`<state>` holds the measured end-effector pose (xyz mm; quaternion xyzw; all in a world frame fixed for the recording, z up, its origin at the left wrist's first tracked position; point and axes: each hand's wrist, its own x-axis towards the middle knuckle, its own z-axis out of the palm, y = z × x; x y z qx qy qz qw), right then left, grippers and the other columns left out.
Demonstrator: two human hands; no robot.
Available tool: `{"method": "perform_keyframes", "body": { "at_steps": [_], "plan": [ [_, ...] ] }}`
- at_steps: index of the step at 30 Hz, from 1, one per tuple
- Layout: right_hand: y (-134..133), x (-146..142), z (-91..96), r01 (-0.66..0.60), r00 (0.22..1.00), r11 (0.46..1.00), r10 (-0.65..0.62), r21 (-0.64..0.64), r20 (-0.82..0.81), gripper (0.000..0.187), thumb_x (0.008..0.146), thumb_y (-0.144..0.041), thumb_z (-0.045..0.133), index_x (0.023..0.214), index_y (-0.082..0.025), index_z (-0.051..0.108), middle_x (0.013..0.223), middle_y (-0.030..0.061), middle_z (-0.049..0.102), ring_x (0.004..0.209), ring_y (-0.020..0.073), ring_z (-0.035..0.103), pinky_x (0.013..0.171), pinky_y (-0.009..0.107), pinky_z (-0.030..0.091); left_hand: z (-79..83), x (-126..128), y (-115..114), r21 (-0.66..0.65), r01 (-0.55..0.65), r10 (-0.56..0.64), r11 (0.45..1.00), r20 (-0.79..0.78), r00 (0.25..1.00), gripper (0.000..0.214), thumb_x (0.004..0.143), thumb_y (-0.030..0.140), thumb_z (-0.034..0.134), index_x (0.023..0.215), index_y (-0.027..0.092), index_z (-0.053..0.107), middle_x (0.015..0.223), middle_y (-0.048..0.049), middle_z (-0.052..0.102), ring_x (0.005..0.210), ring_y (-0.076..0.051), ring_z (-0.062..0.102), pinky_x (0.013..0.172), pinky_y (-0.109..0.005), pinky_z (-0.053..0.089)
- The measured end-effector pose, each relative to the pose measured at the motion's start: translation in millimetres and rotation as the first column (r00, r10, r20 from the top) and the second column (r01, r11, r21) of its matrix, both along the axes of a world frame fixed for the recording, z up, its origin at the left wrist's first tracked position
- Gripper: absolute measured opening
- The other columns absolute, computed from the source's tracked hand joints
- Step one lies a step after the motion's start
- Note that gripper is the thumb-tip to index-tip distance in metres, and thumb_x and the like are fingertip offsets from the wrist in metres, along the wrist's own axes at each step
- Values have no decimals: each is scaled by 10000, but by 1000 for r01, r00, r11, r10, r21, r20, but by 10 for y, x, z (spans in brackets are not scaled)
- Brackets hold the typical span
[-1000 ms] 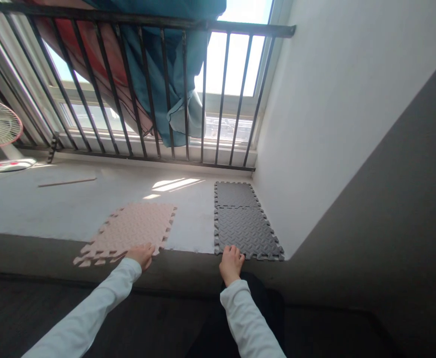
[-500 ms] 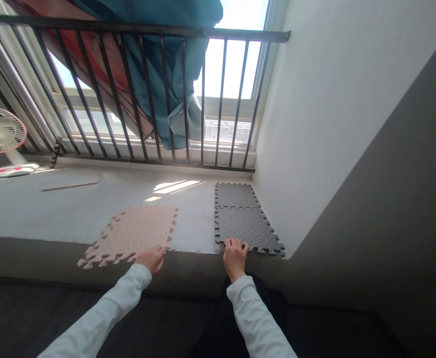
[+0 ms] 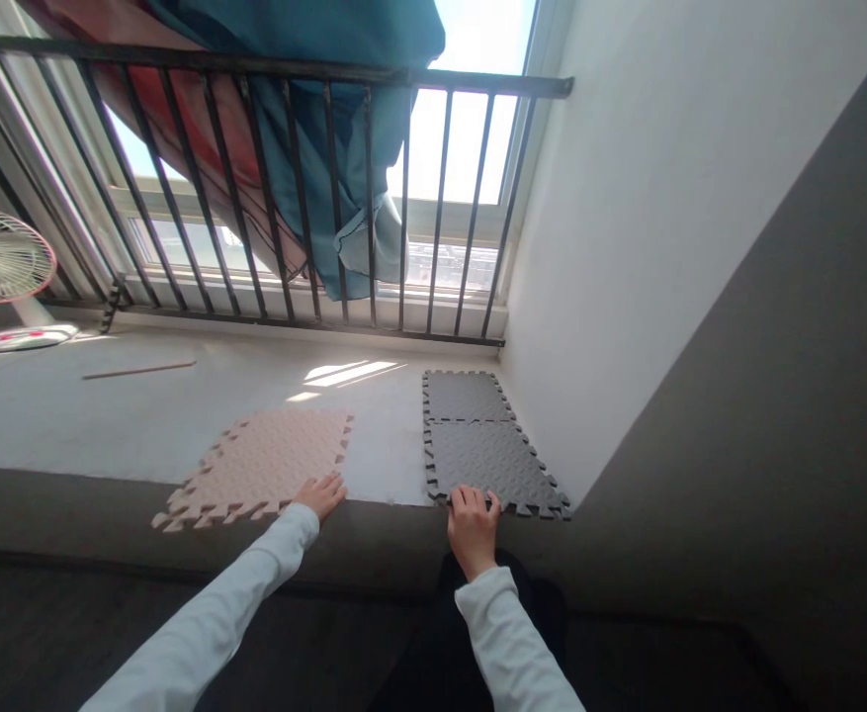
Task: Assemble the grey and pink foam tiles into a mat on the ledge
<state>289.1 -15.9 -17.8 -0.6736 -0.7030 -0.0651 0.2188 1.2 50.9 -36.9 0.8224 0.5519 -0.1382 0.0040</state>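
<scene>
A pink interlocking foam mat tile (image 3: 270, 460) lies on the white ledge, its front teeth hanging past the edge. On its front right corner rests my left hand (image 3: 321, 494), fingers laid out flat. Two grey foam mat tiles (image 3: 481, 460) are joined one behind the other, along the right wall. The fingers of my right hand (image 3: 473, 519) curl over the front edge of the nearer grey tile; my thumb is partly hidden. A strip of bare ledge separates the pink tile from the grey ones.
A black metal railing (image 3: 292, 69) runs along the window behind the ledge, with a blue and red curtain (image 3: 351, 178) behind it. At the far left stands a fan (image 3: 3, 257). A thin stick (image 3: 138, 371) lies on the ledge. The white wall (image 3: 588, 247) borders the right side.
My left hand has shifted right and up, and its fingers have gone from pinching the pink tile's corner to lying flat on it. My right hand stays at the grey tile's edge.
</scene>
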Motion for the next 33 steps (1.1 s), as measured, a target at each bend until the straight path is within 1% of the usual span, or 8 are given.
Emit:
{"method": "perform_keyframes", "body": {
  "at_steps": [3,7,12,15,17,23,28,33],
  "plan": [
    [-23,-1,9,10,1000,1000,-10,-8,-3,147,801,-170,434,862,-225,555,972,33,595,942,182,463,942,413,148,95,-20,-3,-31,-70,68,997,-64,996,481,750,33,361,1143,280,489,1305,-105,436,1178,-242,405,836,-479,414],
    [-42,-2,11,34,999,999,-34,-10,-5,145,814,-190,423,858,-238,553,993,21,594,955,179,468,945,415,153,160,-76,-12,-44,-133,128,990,-101,987,445,742,68,386,1121,276,491,1237,-93,487,1099,-241,464,779,-429,446],
    [-45,-1,-6,31,1000,999,-31,-16,-3,150,815,-192,418,853,-241,555,987,23,595,950,185,470,943,422,157,148,-135,35,-49,-116,116,992,1,993,391,695,90,480,1043,262,533,1175,-59,533,1151,-206,416,844,-379,416],
    [-49,-4,-4,32,999,999,-32,-20,0,143,809,-198,430,858,-232,560,984,39,593,942,187,471,939,419,158,152,-159,76,-12,-207,207,978,48,977,323,748,135,437,1020,268,550,1124,-62,568,1111,-189,458,841,-371,411],
    [-53,-8,3,33,999,999,-34,-22,-8,138,806,-199,436,859,-229,560,980,40,593,938,185,470,940,419,155,165,-173,96,-9,-252,252,968,38,967,296,771,169,423,1009,276,562,1107,-62,582,1083,-185,487,835,-364,411],
    [-61,-14,16,28,999,999,-28,-26,-24,128,805,-195,436,842,-232,553,956,30,598,931,184,468,940,426,152,219,-188,90,2,-207,207,978,-40,978,354,743,169,462,1073,266,549,1114,-87,588,1100,-202,484,860,-373,394],
    [-58,-11,9,36,999,999,-36,-40,4,144,809,-199,424,848,-242,556,957,25,597,924,185,468,936,426,167,258,-167,73,-3,-235,234,972,-57,971,362,739,178,467,1072,295,545,1100,-66,594,1079,-189,493,850,-358,398],
    [-51,-7,-9,24,1000,999,-24,-42,-7,138,797,-192,436,840,-236,559,953,37,597,917,191,470,935,427,163,193,-177,118,1,-256,256,967,-23,966,330,762,198,437,1058,299,544,1099,-46,593,1062,-183,495,820,-333,414]
  ]
}}
